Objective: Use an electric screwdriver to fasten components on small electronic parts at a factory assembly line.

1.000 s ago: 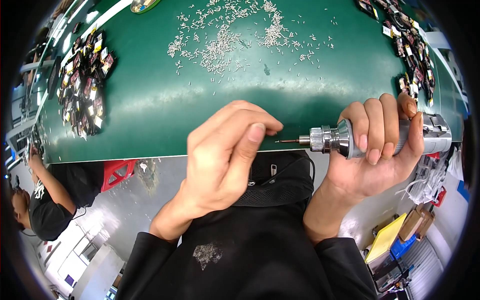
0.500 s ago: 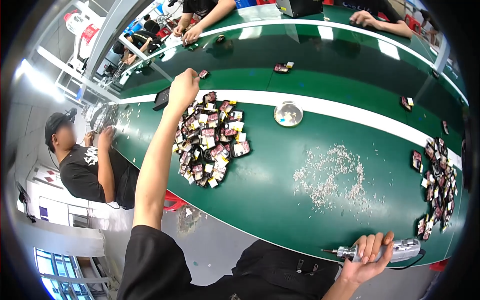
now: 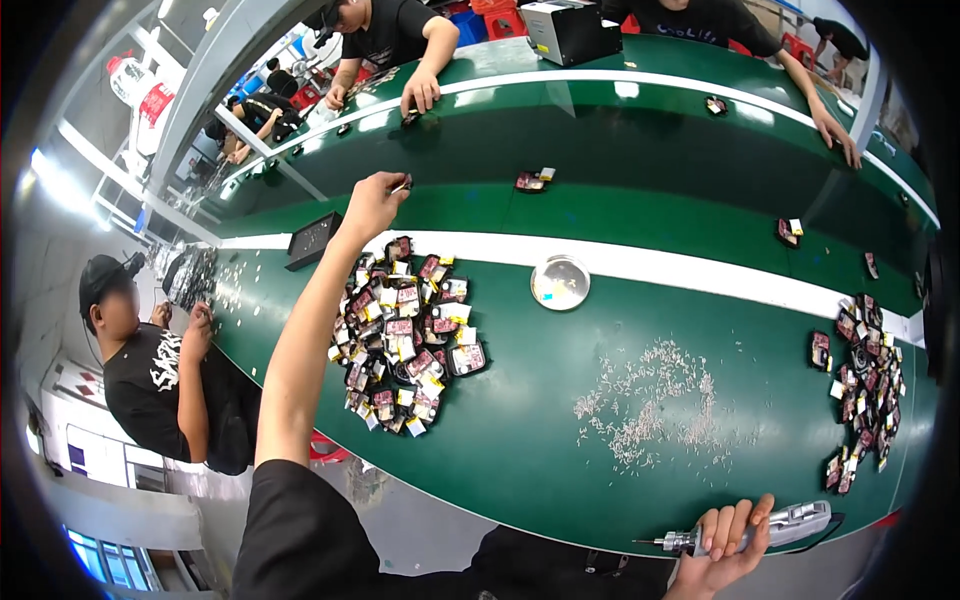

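My left hand (image 3: 375, 208) reaches out over the far green strip, beyond the white divider. Its fingertips are pinched on a small dark electronic assembly (image 3: 403, 184), mostly covered by the fingers. Below my left forearm's reach lies a big heap of black electronic assemblies (image 3: 400, 328) with red-brown boards, white tabs and yellow tape. Near the front edge, my right hand (image 3: 732, 542) is wrapped round a grey electric screwdriver (image 3: 803, 520), its bit pointing left and its cable trailing right. Loose screw-like pieces (image 3: 655, 405) lie scattered on the green bench beyond it.
A round metal dish (image 3: 561, 282) stands by the white divider (image 3: 640, 262). A black tray (image 3: 313, 241) sits left of my forearm. More assemblies (image 3: 870, 380) are heaped at the right. Single assemblies (image 3: 530, 181) lie along the far strip. Co-workers sit at the left and opposite.
The view has tilted up, so the bench appears lower. The assembly that lay beside my left fingertips is now pinched in them. My right hand keeps its hold on the screwdriver.
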### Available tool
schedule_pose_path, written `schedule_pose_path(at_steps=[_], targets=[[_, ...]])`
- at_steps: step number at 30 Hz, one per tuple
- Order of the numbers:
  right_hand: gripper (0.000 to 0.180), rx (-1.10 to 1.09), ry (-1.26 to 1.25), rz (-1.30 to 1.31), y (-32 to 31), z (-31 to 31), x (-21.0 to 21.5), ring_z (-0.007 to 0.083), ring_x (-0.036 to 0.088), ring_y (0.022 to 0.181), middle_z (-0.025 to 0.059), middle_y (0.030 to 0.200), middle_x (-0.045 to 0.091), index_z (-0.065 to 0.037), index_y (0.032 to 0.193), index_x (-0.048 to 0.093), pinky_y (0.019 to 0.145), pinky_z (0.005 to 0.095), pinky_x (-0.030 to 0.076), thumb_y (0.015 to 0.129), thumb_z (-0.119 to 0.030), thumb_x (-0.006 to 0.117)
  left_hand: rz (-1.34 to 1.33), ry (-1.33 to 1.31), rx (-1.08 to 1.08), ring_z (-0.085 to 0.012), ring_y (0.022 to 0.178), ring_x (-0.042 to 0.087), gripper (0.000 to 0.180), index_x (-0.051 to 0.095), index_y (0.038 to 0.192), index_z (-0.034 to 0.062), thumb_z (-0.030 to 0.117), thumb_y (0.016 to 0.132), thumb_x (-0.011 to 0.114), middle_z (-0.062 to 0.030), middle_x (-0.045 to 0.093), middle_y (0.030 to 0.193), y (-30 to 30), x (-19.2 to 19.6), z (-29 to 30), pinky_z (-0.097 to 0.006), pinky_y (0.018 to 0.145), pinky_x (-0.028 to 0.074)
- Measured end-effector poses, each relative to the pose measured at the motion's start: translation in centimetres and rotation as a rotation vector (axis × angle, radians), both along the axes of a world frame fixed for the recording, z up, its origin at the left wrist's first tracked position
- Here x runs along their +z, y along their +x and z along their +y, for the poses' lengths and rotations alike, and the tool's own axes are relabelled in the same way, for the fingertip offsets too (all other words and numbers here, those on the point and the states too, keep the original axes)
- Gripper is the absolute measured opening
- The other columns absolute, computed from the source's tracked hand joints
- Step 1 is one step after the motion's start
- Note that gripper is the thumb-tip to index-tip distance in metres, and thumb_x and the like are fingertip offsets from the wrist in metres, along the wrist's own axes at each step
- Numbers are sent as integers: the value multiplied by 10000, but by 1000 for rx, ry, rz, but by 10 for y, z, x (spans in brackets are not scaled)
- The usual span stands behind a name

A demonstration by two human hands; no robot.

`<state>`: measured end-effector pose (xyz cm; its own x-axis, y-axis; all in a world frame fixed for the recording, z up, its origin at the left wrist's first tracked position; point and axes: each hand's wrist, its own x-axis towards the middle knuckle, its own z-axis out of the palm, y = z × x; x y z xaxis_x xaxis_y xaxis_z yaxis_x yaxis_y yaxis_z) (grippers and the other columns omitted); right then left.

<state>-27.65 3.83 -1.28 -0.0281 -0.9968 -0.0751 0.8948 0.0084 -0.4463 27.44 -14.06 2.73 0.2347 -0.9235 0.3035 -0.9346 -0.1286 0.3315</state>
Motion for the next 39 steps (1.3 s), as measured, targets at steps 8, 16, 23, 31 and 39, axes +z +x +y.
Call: schedule_pose_path(at_steps=[8,16,23,31,39], targets=[[121,66,-68,-54,7,-7,-9,89,346,413,-13,523,363,-70,851,418,462,260,354,922,-164,445,-73,30,-891,-353,1026,530,547,540,1149,-46,-95,606,583,-164,527,1167,-277,12,149,-413,836,475],[129,165,-82,15,0,25,-13,104,361,392,-7,507,373,-69,867,455,464,283,372,914,-184,423,151,60,-988,-329,987,552,501,550,1094,-86,-49,598,612,-167,541,1158,-357,-31,199,-382,772,503],[106,213,-44,56,7,52,-15,119,374,398,9,523,379,-59,892,453,473,291,383,911,-159,425,144,-4,-930,-306,901,566,418,578,1006,-74,-65,593,649,-154,580,1054,-377,-31,205,-369,699,509],[128,155,96,261,34,68,-20,123,369,402,2,526,378,-84,879,429,448,283,368,914,-207,414,-134,-284,-954,-294,782,614,307,603,902,-121,-17,614,636,-206,617,961,-379,-44,205,-313,583,526],[60,191,58,104,24,62,-21,140,401,422,41,543,400,-39,930,423,445,289,391,901,-91,433,-133,-134,-936,-300,832,607,322,601,932,-118,-18,628,636,-205,609,1008,-380,-35,208,-317,599,526]])
